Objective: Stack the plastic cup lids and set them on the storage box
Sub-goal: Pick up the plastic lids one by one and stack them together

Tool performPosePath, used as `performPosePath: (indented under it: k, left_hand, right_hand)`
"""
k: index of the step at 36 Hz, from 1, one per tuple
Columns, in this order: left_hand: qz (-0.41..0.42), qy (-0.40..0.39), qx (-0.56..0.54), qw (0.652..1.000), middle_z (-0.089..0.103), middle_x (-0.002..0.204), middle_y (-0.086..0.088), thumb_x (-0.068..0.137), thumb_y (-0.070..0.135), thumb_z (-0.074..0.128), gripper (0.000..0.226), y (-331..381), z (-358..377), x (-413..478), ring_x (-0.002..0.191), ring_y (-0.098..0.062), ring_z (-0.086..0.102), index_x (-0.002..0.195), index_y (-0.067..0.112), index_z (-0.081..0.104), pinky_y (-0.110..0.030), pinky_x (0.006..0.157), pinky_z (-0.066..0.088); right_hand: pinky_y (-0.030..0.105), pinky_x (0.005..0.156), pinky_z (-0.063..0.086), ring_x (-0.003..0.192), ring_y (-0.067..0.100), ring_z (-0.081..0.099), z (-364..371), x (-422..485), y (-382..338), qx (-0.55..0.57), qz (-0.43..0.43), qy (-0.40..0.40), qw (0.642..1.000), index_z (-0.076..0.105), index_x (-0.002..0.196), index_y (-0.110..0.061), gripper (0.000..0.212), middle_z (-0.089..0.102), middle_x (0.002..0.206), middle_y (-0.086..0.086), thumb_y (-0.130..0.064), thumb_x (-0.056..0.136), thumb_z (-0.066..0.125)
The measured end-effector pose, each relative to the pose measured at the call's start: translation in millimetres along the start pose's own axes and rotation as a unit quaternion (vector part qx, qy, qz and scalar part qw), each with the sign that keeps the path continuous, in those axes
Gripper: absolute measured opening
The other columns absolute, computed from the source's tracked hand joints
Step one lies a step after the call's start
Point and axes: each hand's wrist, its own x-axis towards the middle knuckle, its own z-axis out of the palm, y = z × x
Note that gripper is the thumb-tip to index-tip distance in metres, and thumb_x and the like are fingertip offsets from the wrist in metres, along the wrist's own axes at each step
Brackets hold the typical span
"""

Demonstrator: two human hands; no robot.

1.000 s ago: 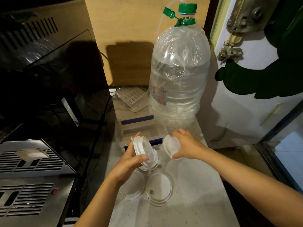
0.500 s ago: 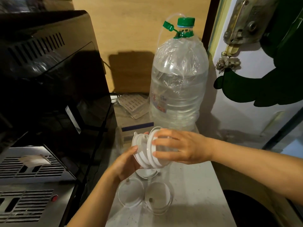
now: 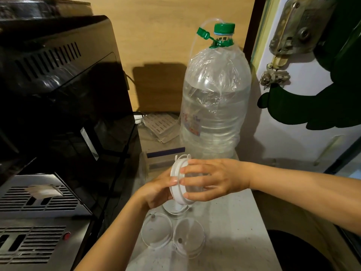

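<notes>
Above the bench (image 3: 230, 249), a stack of plastic cup lids (image 3: 178, 184) stands on edge, pressed between both hands. The left hand (image 3: 156, 190) grips it from the left; the right hand (image 3: 213, 178) clasps it from the right, fingers curled over the rim. Below lie 3 more clear lids (image 3: 156, 229) on the bench. The storage box (image 3: 162, 159) sits just behind, beside a large water bottle (image 3: 214, 98).

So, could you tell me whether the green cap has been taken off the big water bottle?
No, the green cap sits on the neck of the big water bottle behind both hands.
</notes>
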Motion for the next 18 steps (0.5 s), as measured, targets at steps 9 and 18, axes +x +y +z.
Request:
performPosePath:
  k: [9, 18]
  left_hand:
    - [-0.009, -0.031, -0.02, 0.999, 0.058, 0.112, -0.009, 0.052, 0.048, 0.083, 0.081, -4, 1, 5, 0.096, -0.024, 0.065, 0.122, 0.029, 0.045, -0.036, 0.077, 0.056]
    - [-0.041, -0.032, -0.02, 0.998, 0.07, 0.107, -0.001, 0.055, 0.055, 0.079, 0.082, -12, -1, 4, 0.098, -0.02, 0.065, 0.125, 0.031, 0.043, -0.031, 0.077, 0.058]
  right_hand:
    - [0.039, 0.103, 0.039, 0.117, 0.026, 0.043, 10, -4, -6, -0.018, -0.021, 0.021, 0.999, 0.04, 0.117, -0.018, 0.032, 0.037, 0.123, 0.006, -0.016, 0.09, 0.056]
    - [0.037, 0.102, 0.04, 0.116, 0.026, 0.043, 13, -5, -10, -0.026, -0.058, 0.029, 0.998, 0.043, 0.116, -0.017, 0.031, 0.039, 0.119, 0.006, -0.014, 0.089, 0.057]
